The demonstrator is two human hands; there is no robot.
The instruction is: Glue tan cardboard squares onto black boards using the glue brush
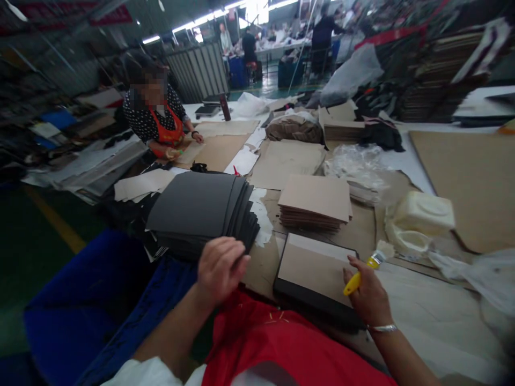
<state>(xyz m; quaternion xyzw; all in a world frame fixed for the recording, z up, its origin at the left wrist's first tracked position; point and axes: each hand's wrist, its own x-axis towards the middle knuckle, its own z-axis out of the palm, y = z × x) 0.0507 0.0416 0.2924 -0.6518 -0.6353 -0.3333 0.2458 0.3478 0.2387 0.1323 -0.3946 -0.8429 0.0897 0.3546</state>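
My right hand point(370, 295) grips a paintbrush point(362, 274) with a yellow handle and pale bristles, which point up and right. Below that hand lies a tan board point(316, 265) on a black panel or sheets, with a lighter strip along its far edge. My left hand point(223, 268) is curled closed at the near edge of a stack of dark grey sheets point(193, 201); nothing shows between its fingers. Whether it touches the stack I cannot tell. Behind the tan board stands a pile of tan boards point(316, 195).
A cut-open whitish plastic jug point(424, 212) sits to the right, near crumpled clear plastic point(362, 166). A blue bin point(84, 305) stands at lower left. Across the table a co-worker in an orange apron point(169, 128) handles a sheet. A large brown board point(470, 182) lies at right.
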